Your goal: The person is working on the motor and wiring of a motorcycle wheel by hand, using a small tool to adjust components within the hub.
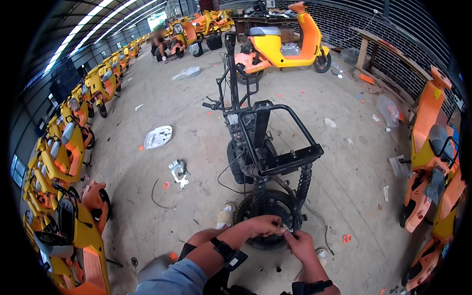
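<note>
A stripped black scooter frame [263, 137] stands in front of me, with coil shock absorbers and a rear wheel [248, 211] low at its back. Over that wheel my left hand [268, 226] reaches in with fingers pinched on a small light-coloured part [286, 230], too small to name. My right hand [300, 243] meets it there, thumb and fingers closed on the same spot. A black cable [327, 231] hangs to the floor on the right.
Yellow-orange scooters line the left [69, 157], right [420, 137] and back [290, 54]. A metal bracket [178, 172], white plastic piece [158, 136] and scraps lie on the floor. A crouching person [158, 46] is far back. A wooden bench [366, 49] stands right.
</note>
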Demonstrator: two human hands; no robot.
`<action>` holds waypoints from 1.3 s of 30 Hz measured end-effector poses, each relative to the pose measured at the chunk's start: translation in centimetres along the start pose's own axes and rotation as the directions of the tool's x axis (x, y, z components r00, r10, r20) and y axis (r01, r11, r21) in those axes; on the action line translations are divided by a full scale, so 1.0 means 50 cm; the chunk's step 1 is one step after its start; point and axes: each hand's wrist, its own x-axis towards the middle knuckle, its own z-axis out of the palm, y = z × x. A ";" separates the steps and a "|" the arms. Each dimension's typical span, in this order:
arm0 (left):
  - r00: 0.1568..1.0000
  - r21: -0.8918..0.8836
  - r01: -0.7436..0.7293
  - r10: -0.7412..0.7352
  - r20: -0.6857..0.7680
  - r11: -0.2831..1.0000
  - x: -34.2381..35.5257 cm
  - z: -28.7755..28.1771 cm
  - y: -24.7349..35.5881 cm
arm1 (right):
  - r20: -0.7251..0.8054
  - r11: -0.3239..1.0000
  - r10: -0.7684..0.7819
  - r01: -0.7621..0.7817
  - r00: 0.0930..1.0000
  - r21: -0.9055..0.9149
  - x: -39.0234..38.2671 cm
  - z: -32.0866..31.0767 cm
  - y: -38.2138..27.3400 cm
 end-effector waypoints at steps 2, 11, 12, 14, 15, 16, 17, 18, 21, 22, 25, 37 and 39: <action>1.000 -0.027 0.004 -0.005 -0.016 1.000 0.001 0.008 -0.006 | 0.010 0.999 0.032 -0.032 0.999 -0.023 -0.001 -0.002 0.004; 0.996 -0.024 -0.030 0.028 -0.081 0.999 0.006 0.010 0.035 | 0.016 0.974 0.141 -0.141 0.990 0.176 0.021 -0.011 -0.041; 0.994 0.008 -0.036 0.037 -0.106 0.999 -0.007 0.017 0.047 | 0.012 0.967 0.139 -0.138 0.990 0.213 0.023 -0.010 -0.046; 0.980 0.069 -0.064 0.076 -0.184 0.996 -0.038 0.044 0.072 | -0.002 0.950 0.155 -0.149 0.988 0.276 0.017 -0.016 -0.042; 0.933 0.177 -0.069 0.126 -0.336 0.982 -0.056 0.078 0.099 | -0.031 0.946 0.172 -0.156 0.985 0.284 0.011 -0.025 -0.040; 0.862 0.297 -0.210 0.320 -0.394 0.932 -0.072 0.092 0.104 | -0.051 0.941 0.179 -0.156 0.982 0.302 0.004 -0.026 -0.044; 0.754 0.421 -0.329 0.503 -0.423 0.846 -0.092 0.104 0.107 | -0.070 0.935 0.186 -0.155 0.980 0.320 -0.001 -0.029 -0.048; 0.720 0.366 -0.470 0.589 -0.368 0.803 -0.126 0.129 0.141 | -0.082 0.934 0.180 -0.144 0.980 0.328 -0.002 -0.037 -0.049; 0.470 0.323 -0.724 0.778 -0.417 0.610 -0.236 0.192 0.305 | -0.084 0.925 0.206 -0.166 0.975 0.342 -0.033 -0.022 -0.024; 0.364 0.360 -0.767 0.822 -0.437 0.531 -0.255 0.209 0.367 | -0.114 0.931 0.190 -0.141 0.975 0.337 -0.028 -0.026 -0.019; 0.262 0.522 -0.709 0.864 -0.429 0.474 -0.259 0.192 0.551 | -0.136 0.936 0.148 -0.094 0.980 0.339 -0.032 -0.047 -0.026; 0.188 0.723 -0.463 0.854 -0.485 0.513 -0.303 0.123 0.675 | -0.104 0.943 0.081 -0.043 0.991 0.329 -0.046 -0.032 -0.025; 0.541 0.471 -0.571 0.740 -0.401 0.673 -0.293 0.137 0.589 | -0.114 0.941 0.063 -0.021 0.992 0.337 -0.055 -0.040 -0.027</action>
